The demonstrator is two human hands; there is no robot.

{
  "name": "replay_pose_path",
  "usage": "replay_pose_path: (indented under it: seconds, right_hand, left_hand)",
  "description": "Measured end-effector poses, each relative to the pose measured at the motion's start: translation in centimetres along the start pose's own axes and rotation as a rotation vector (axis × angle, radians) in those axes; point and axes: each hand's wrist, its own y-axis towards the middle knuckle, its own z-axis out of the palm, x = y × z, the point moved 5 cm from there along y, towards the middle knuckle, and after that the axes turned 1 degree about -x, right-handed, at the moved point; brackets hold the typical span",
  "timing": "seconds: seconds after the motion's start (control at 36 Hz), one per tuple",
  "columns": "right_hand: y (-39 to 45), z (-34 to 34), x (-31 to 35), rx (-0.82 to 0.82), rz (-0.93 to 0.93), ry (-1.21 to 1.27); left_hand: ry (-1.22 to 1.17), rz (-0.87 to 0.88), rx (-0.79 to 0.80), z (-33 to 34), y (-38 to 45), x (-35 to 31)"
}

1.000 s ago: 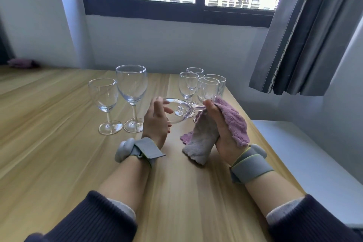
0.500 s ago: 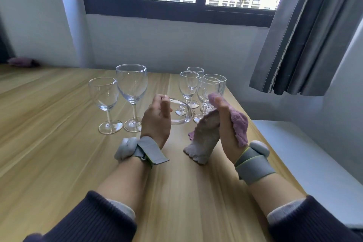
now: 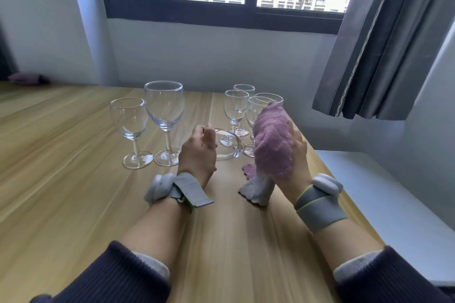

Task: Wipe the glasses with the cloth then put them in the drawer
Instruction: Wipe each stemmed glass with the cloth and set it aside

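Observation:
A wine glass lies on its side above the wooden table (image 3: 73, 192), and its round foot (image 3: 230, 147) faces me. My left hand (image 3: 197, 155) pinches that foot at its left rim with curled fingers. My right hand (image 3: 299, 155) grips a pink and white fluffy cloth (image 3: 272, 140) bunched over the bowl end of the glass, so the bowl is hidden. A white corner of the cloth hangs down to the tabletop. No drawer is in view.
Two upright wine glasses (image 3: 165, 110) stand left of my left hand. Several smaller upright glasses (image 3: 236, 108) cluster just behind the cloth. The table's right edge runs close to my right forearm, with a white ledge (image 3: 394, 199) below and a grey curtain (image 3: 384, 44) above.
My right hand has turned, bringing the pink side of the cloth up and toward me over the glass. My left hand has kept hold of the foot, with its fingers now more curled.

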Motion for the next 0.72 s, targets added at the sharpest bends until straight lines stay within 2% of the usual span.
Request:
replay_pose_path:
  seconds: [0.06,0.11,0.19,0.25,0.31,0.33,0.39,0.5,0.72]
  right_hand:
    - [0.6,0.4,0.9,-0.046,-0.131,-0.119]
    - [0.4,1.5,1.3,0.105,-0.154,-0.153]
    - [0.1,1.8,1.1,0.188,-0.131,-0.074]
    - [0.2,1.6,1.1,0.168,-0.034,0.110]
    - [0.3,1.4,1.2,0.139,0.184,0.498]
    - [0.5,1.4,0.9,0.102,0.260,0.617]
    - [0.7,0.7,0.7,0.014,0.265,0.633]
    - [0.8,-0.3,0.5,-0.030,0.152,0.377]
    - [0.6,0.7,0.1,0.090,0.366,0.805]
  left_hand:
    - [-0.024,-0.018,-0.009,-0.1,0.1,0.1]
    - [-0.046,-0.026,-0.023,-0.2,0.1,0.1]
    - [-0.057,-0.027,-0.042,-0.4,0.3,0.1]
    - [-0.064,-0.027,-0.049,-0.5,0.2,0.0]
    - [-0.077,-0.023,-0.050,-0.5,0.1,-0.2]
    - [-0.075,-0.015,-0.049,-0.5,0.0,-0.3]
    - [-0.065,0.013,-0.044,-0.6,-0.2,-0.7]
    - [-0.069,0.069,-0.029,-0.4,-0.7,-1.5]
    - [-0.166,0.139,-0.081,-0.6,-1.1,-2.4]
